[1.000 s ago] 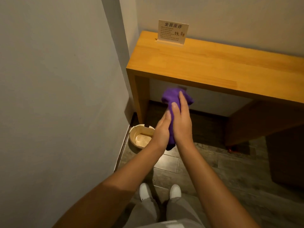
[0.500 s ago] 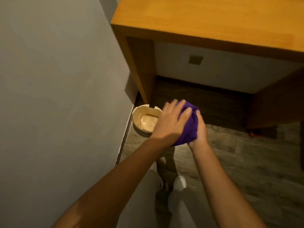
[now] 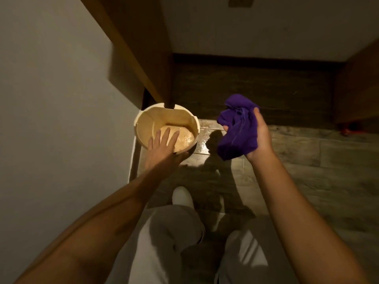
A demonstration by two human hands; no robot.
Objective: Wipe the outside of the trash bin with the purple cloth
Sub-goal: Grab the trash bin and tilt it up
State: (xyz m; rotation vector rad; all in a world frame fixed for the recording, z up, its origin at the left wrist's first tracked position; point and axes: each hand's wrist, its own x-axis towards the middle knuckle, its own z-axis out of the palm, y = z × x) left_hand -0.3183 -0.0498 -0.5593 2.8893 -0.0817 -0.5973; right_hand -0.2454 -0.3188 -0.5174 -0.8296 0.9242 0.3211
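Observation:
A small round cream trash bin (image 3: 155,117) stands on the floor in the corner between the left wall and the desk leg; I look straight down into it. My left hand (image 3: 162,149) hovers over its near rim with fingers spread, and whether it touches the rim I cannot tell. To the right of the bin, my right hand (image 3: 259,138) holds the crumpled purple cloth (image 3: 239,130) above the floor, apart from the bin.
The grey wall (image 3: 61,99) closes off the left side. A wooden desk leg (image 3: 141,48) stands just behind the bin, with the desk overhead. Wood-look floor tiles (image 3: 307,171) stretch to the right. My legs and white shoes (image 3: 181,196) are below.
The view dropped lower toward the floor. My left hand left the cloth and moved over the bin's rim. The cloth stayed in my right hand, which shifted right.

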